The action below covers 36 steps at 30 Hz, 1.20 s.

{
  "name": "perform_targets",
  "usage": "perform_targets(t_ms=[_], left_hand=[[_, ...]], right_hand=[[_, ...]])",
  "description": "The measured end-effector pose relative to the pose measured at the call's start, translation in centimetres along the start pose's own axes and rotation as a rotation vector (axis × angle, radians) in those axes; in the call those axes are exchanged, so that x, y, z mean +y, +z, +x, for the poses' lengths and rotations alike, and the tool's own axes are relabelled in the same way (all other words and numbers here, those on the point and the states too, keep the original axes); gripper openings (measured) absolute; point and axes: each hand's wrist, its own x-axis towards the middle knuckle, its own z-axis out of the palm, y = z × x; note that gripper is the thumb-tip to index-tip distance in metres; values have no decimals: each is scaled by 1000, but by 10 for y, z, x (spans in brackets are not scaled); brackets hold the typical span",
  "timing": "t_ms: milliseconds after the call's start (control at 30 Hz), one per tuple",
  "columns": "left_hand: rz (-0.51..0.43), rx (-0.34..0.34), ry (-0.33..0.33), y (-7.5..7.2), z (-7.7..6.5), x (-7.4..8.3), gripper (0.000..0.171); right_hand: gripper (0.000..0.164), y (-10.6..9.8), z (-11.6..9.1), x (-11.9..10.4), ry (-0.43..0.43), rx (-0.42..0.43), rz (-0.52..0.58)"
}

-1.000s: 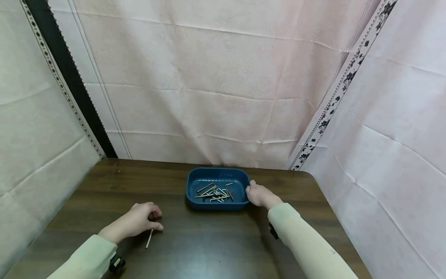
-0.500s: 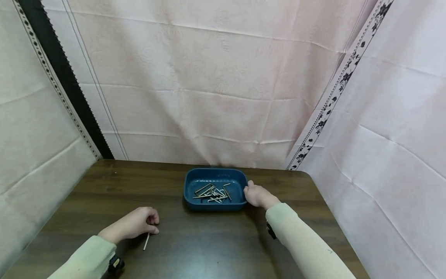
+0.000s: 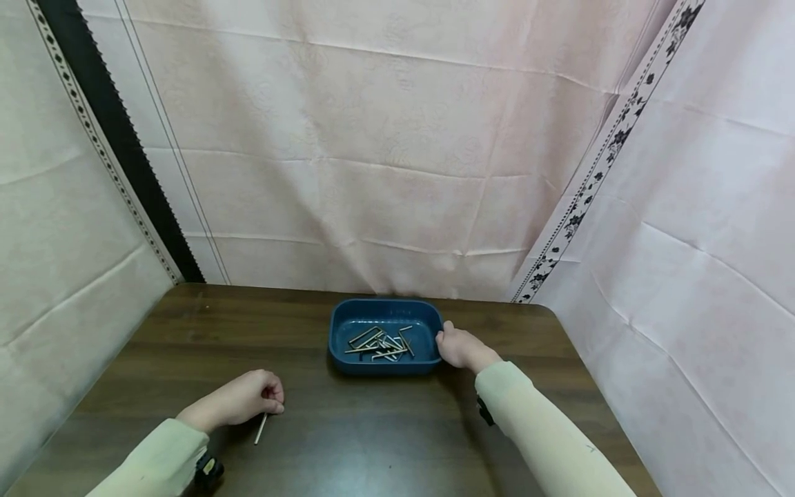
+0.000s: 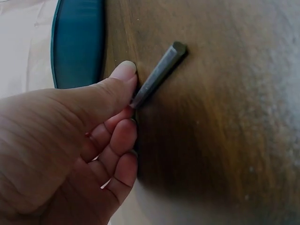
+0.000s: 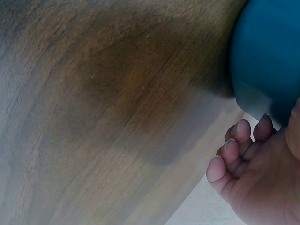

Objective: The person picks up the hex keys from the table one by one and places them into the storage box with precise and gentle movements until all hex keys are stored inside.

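My left hand [image 3: 245, 399] is low over the left part of the table. Its thumb and fingertips pinch a thin metal hex key [image 4: 159, 75], whose six-sided end points away from the fingers in the left wrist view. The key's other end is hidden by the hand. At the back middle stands a blue rectangular tray [image 3: 385, 368], with several L-shaped hex keys [image 3: 388, 347] in a loose pile inside. My right hand [image 3: 462, 347] grips the tray's right end at the rim. In the right wrist view its other fingers [image 5: 229, 152] curl beside the tray wall.
The dark wood table [image 3: 348, 428] has rounded far corners. Pale cloth [image 3: 373, 152] hangs behind it and on both sides, close to the table's edges. A black strip [image 3: 133, 152] shows at the back left.
My left hand's fingers have drawn in toward the thumb around the hex key, and the hand sits slightly lower and further left. The right hand and the tray stay about where they were.
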Motion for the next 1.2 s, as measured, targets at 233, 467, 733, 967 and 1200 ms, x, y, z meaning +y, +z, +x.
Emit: perform_targets(t_ms=[233,467,733,967,1200], left_hand=[[37,16,-14,3,1,3,16],[16,44,-30,1,7,3,14],[-185,108,-26,-7,13,11,14],[-334,231,-56,-21,20,29,20],[-360,344,-99,-22,35,38,21]], right_hand=[[53,1,1,0,-4,7,-4],[53,1,0,0,5,0,2],[53,0,0,-1,-5,5,-7],[53,3,2,1,-2,-6,0],[54,1,5,2,4,8,-16]])
